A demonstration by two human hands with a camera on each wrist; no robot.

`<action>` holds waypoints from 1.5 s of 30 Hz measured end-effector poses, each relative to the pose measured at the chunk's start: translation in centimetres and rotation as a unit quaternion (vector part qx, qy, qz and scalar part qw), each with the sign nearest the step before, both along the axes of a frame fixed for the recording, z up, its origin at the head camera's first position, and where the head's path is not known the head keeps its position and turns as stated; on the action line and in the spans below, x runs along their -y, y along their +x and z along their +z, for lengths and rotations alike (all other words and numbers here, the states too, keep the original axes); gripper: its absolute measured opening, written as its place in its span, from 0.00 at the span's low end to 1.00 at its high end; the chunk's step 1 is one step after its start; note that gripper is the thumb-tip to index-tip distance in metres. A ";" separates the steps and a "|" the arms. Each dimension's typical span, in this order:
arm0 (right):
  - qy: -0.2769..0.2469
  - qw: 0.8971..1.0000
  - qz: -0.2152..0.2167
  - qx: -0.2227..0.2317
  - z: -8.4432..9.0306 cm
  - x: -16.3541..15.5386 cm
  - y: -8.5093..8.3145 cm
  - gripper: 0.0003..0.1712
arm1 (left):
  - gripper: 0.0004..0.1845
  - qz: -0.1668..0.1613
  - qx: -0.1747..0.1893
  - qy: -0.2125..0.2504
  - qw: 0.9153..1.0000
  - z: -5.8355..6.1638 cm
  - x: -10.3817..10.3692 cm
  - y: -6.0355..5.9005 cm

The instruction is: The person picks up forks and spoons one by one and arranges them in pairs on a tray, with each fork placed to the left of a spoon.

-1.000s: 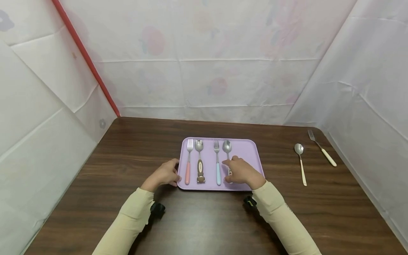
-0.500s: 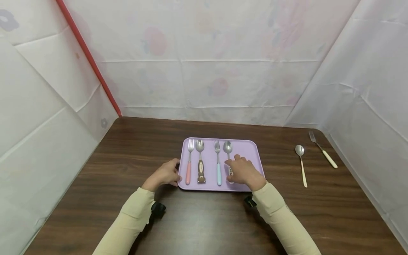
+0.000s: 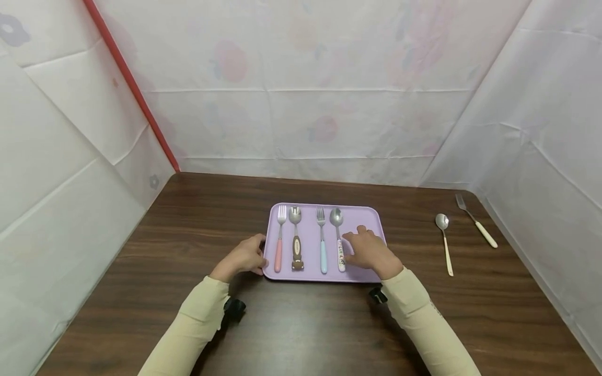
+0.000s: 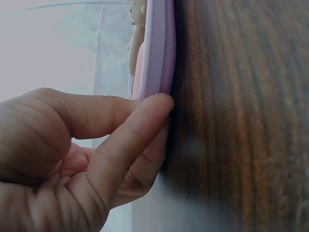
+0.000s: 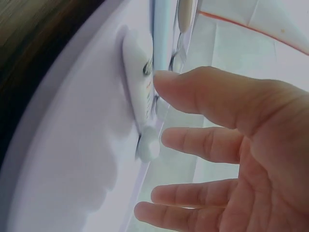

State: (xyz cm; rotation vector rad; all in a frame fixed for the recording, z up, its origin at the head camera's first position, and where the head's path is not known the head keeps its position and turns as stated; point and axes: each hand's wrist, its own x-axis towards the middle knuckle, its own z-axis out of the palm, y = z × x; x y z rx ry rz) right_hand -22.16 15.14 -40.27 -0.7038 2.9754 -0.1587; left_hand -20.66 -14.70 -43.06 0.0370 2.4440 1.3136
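A purple tray (image 3: 308, 224) lies on the table, bearing four pieces in a row: a pink-handled fork (image 3: 278, 253), a bear-handled spork (image 3: 297, 250), a light-blue-handled fork (image 3: 323, 253) and a spoon with a patterned white handle (image 3: 340, 256). My left hand (image 3: 242, 257) pinches the tray's left edge near its front corner, thumb and fingertips on the rim (image 4: 154, 63) in the left wrist view. My right hand (image 3: 371, 250) hovers over the tray's right part, just right of the spoon. Its fingers are spread with nothing between them, the thumb closest to the spoon handle (image 5: 140, 77).
To the right on the wooden table (image 3: 202, 219) lie a cream-handled spoon (image 3: 446, 248) and, beyond it, a cream-handled fork (image 3: 479, 224). Pale curtains (image 3: 291, 104) enclose the table at the back and both sides. A red strip (image 3: 131, 83) runs down the left back corner.
My right hand has let go of the patterned-handled spoon and moved a little to the right, leaving its handle in full view. The left hand stays at the tray's edge.
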 end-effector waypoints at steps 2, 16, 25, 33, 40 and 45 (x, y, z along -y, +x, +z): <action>-0.001 1.000 0.003 -0.006 0.0 -0.4 -0.1 0.29 | 0.34 0.001 0.000 -0.004 1.000 0.0 0.1 0.0; -0.033 0.999 -0.034 0.014 -0.5 -3.9 -1.4 0.30 | 0.35 0.009 -0.006 -0.008 1.000 0.2 0.1 -0.1; -0.047 0.997 -0.052 0.024 -0.5 -5.3 -1.8 0.30 | 0.37 0.024 -0.007 -0.017 1.000 0.3 0.2 -0.2; -0.045 0.995 -0.078 0.031 -0.7 -7.4 -2.2 0.31 | 0.37 0.034 0.001 -0.008 0.999 0.2 0.0 0.0; -0.055 0.992 -0.107 0.045 -0.9 -9.6 -2.1 0.30 | 0.37 0.036 0.004 -0.002 0.999 0.3 -0.2 0.1; -0.062 0.991 -0.113 0.041 -0.8 -11.4 -2.1 0.31 | 0.37 0.036 0.005 -0.001 0.999 0.2 -0.3 0.0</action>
